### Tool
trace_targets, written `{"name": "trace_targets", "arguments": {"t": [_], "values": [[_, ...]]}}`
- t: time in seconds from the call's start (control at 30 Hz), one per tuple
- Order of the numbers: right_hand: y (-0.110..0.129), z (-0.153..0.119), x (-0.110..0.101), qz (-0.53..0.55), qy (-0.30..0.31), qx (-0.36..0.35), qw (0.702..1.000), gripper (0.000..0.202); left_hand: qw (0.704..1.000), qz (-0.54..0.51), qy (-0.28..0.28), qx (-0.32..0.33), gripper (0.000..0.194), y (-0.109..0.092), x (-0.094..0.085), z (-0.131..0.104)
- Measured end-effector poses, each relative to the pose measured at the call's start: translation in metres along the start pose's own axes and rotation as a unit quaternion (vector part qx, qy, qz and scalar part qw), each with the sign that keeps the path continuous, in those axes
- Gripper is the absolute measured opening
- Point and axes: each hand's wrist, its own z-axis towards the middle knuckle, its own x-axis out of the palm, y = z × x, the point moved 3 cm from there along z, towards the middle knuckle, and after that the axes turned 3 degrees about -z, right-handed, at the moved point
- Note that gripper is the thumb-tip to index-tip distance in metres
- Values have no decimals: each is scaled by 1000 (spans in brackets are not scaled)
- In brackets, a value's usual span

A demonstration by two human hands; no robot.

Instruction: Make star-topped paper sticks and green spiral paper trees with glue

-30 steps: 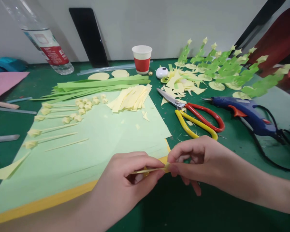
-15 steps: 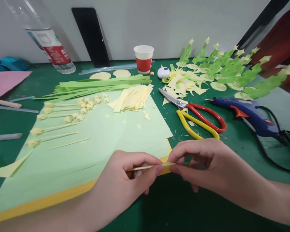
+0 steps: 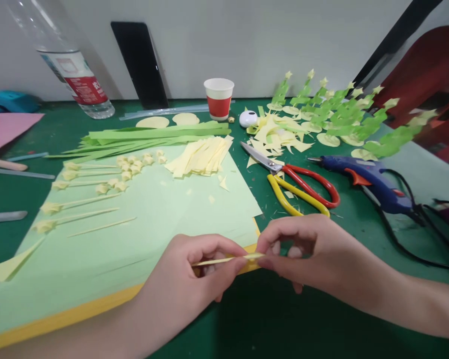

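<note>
Above the near edge of the pale green paper sheets (image 3: 179, 209), my left hand (image 3: 205, 264) pinches a thin pale-yellow stick (image 3: 217, 260), which runs back into its palm. The stick's other end sits between the thumb and forefinger of my right hand (image 3: 295, 249), so both hands grip it close together. Whether paper is wrapped round the stick is too small to tell. On the sheets lie a loose stick (image 3: 101, 227), several sticks tipped with paper stars (image 3: 50, 207), loose small stars (image 3: 134, 164) and a pile of cream paper strips (image 3: 202, 155).
Scissors (image 3: 280, 169) with red and yellow handles lie beyond my right hand. Farther right are a blue glue gun (image 3: 374, 179) and paper star plants (image 3: 340, 114). At the back stand a paper cup (image 3: 219, 99), a phone (image 3: 138, 65) and a bottle (image 3: 78, 80). Green strips (image 3: 153, 132) lie before them.
The whole view has shifted slightly, so the table things appear a little lower and farther left. Both hands keep their pinch on the stick, with barely any visible movement.
</note>
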Motion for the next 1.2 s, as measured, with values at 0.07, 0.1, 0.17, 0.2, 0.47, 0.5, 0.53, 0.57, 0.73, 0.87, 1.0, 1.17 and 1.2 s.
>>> {"name": "trace_targets", "arguments": {"t": [0.07,0.1,0.17,0.2,0.47,0.5,0.53,0.57,0.73,0.87,1.0,1.17,1.2], "values": [[3,-3,-5,-23,-15,8,1000,11,1000,6,-10,-4,15,0,-1,1],[6,-5,-10,-38,-33,1,999,12,1000,5,-15,-6,15,0,-2,2],[10,-12,-27,-91,-90,-24,992,18,1000,1,-24,-9,15,0,-3,3],[10,-16,-39,-142,-131,-29,981,24,1000,-1,-29,-11,16,0,-3,3],[-40,-41,-144,-474,-344,176,791,27,995,2,-101,-14,17,-7,1,-5],[-46,-41,-148,-479,-329,198,790,23,995,2,-100,-10,17,-8,2,-5],[-51,-40,-150,-479,-310,210,794,23,995,3,-99,-6,16,-9,2,-5],[-53,-39,-151,-476,-293,216,801,24,995,5,-98,-3,16,-10,2,-5],[-49,-33,-144,-415,-279,199,843,24,995,25,-101,-2,16,-9,1,-5],[-49,-35,-142,-305,-336,186,871,21,995,6,-96,-6,15,-9,2,-5],[-50,-44,-138,-188,-399,134,888,8,995,-27,-91,-17,14,-10,2,-5],[-41,-60,-112,-175,-419,93,886,22,993,-95,-39,-61,11,-6,1,-3],[-39,-63,-103,-190,-413,95,886,32,991,-110,-24,-67,10,-5,0,-2]]}}
